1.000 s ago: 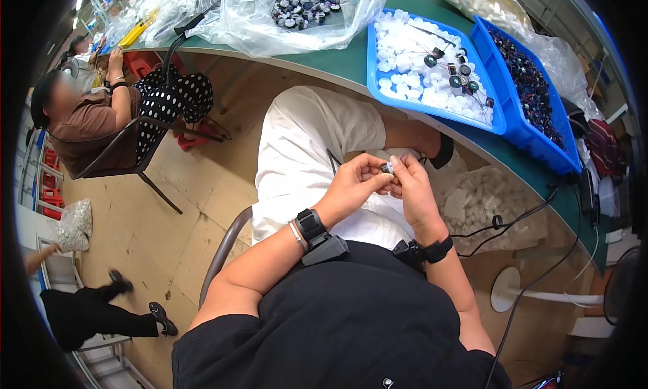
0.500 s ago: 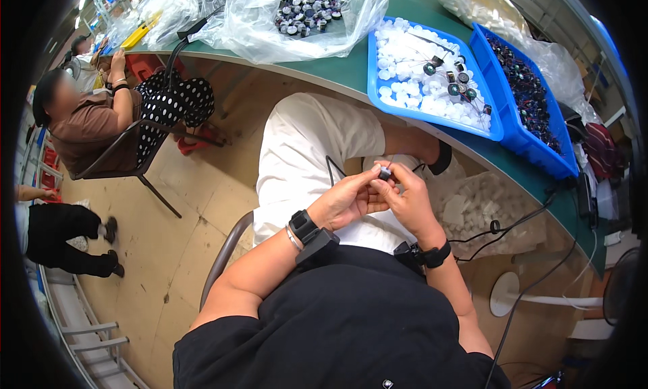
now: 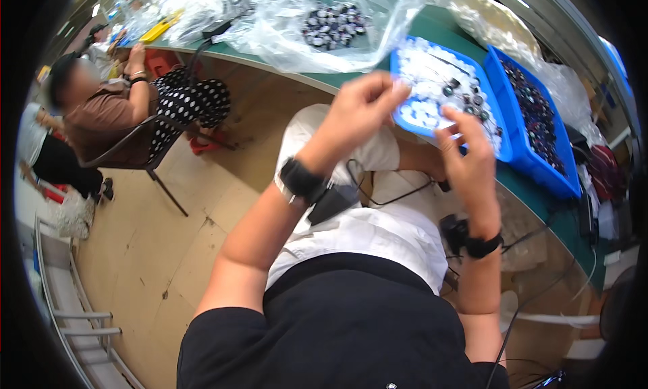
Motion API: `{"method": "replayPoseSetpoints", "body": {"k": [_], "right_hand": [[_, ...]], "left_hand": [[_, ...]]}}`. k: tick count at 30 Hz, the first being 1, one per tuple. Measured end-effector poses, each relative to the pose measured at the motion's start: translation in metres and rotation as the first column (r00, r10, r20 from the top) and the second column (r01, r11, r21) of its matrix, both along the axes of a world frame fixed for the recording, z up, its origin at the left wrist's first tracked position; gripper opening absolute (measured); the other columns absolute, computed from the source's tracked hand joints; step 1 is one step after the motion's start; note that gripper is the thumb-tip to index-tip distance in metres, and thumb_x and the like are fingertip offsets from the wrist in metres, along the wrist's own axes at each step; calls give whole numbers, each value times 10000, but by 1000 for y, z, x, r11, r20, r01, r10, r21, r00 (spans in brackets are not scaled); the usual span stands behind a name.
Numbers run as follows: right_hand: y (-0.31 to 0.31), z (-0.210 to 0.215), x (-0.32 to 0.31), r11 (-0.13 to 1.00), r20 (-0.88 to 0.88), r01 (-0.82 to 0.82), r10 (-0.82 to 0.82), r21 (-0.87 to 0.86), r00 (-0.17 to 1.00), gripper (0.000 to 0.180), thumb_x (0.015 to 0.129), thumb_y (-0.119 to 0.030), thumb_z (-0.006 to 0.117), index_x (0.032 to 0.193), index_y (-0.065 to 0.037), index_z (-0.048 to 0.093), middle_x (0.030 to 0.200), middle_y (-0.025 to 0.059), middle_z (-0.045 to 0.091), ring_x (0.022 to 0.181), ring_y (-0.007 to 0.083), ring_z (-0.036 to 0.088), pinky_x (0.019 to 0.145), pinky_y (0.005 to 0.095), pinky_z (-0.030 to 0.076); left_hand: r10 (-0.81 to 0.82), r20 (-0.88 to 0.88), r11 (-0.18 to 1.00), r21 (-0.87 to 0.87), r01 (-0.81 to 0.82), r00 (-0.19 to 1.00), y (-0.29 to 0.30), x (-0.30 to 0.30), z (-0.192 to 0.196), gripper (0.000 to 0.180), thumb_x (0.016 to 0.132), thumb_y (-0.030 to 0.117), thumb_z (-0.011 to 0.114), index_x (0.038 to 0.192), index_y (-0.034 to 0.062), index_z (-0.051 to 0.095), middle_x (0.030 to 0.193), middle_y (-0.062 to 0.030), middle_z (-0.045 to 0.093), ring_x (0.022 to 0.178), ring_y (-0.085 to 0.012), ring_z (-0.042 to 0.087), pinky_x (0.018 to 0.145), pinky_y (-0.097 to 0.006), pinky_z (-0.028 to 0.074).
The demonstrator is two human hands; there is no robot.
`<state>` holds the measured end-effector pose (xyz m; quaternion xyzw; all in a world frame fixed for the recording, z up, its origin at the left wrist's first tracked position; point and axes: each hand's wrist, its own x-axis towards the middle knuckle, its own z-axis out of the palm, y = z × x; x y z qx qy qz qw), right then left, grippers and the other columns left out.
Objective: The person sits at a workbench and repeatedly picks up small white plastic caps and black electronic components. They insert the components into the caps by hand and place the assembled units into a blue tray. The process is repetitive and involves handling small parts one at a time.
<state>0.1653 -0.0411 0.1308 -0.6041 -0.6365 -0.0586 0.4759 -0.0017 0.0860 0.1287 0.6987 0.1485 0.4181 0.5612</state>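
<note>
My left hand (image 3: 354, 115) is raised over my lap at the near edge of the shallow blue tray (image 3: 413, 127). Its thumb and fingers are pinched together, and whatever is between them is hidden by blur. Facing it on the right, my right hand (image 3: 474, 169) has curled fingers, with a small dark part (image 3: 462, 150) showing at them. The two hands are apart. Behind them, the tray holds white round plastic caps (image 3: 432, 68) and several small black round parts (image 3: 476, 100) with thin leads.
A deeper blue bin (image 3: 547, 181) of dark wired parts stands right of the tray on the green table (image 3: 509, 179). A clear plastic bag (image 3: 280, 41) bears a heap of small black-and-white parts (image 3: 334, 26). Cables run by my right arm. A seated co-worker (image 3: 111, 115) is at the left.
Both hands have moved from my lap up and forward to the tray, and have separated. The small dark part held between them before now shows only at my right hand. The view has shifted slightly.
</note>
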Motion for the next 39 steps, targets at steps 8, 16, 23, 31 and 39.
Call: {"method": "replayPoseSetpoints", "body": {"k": [8, 16, 23, 31, 39], "right_hand": [[60, 6, 59, 901, 488, 373, -229, -222, 842, 338, 862, -203, 636, 1182, -104, 594, 1004, 184, 588, 860, 387, 616, 741, 457, 496], [65, 2, 53, 920, 351, 383, -334, -81, 875, 201, 841, -162, 640, 967, -31, 554, 858, 207, 639, 807, 402, 627, 708, 483, 485], [48, 1, 78, 999, -467, -17, -4, -41, 884, 183, 932, -125, 580, 1058, 2, 622, 897, 58, 633, 732, 100, 598, 627, 234, 501], [36, -9, 75, 971, -784, -236, 181, 45, 594, 171, 965, -155, 542, 1094, -43, 539, 847, 21, 603, 716, 78, 560, 620, 194, 428], [7, -8, 37, 967, -748, -249, 207, 58, 631, 204, 974, -121, 508, 1149, -17, 511, 901, 37, 596, 809, 82, 559, 698, 200, 428]], "left_hand": [[736, 139, 435, 653, -620, 663, 118, 25, 29, 464, 777, 271, 732, 1141, 8, 618, 1215, -180, 521, 1176, -348, 413, 1004, -451, 340], [275, -127, 682, 724, -100, 953, 44, 45, -12, 226, 814, 207, 695, 964, 38, 690, 939, -151, 673, 900, -316, 620, 796, -384, 489], [224, -450, 746, 650, 145, 865, 38, 104, -21, 250, 765, 172, 656, 996, 82, 690, 974, -188, 621, 956, -358, 605, 839, -438, 483], [334, -305, 695, 718, -15, 892, 52, 120, -43, 77, 712, 113, 639, 767, 94, 688, 903, -139, 633, 875, -326, 586, 771, -410, 483], [314, -32, 732, 644, -220, 949, 42, 118, -46, 147, 687, 34, 653, 821, 91, 668, 907, -122, 598, 876, -313, 570, 775, -394, 466]]}}
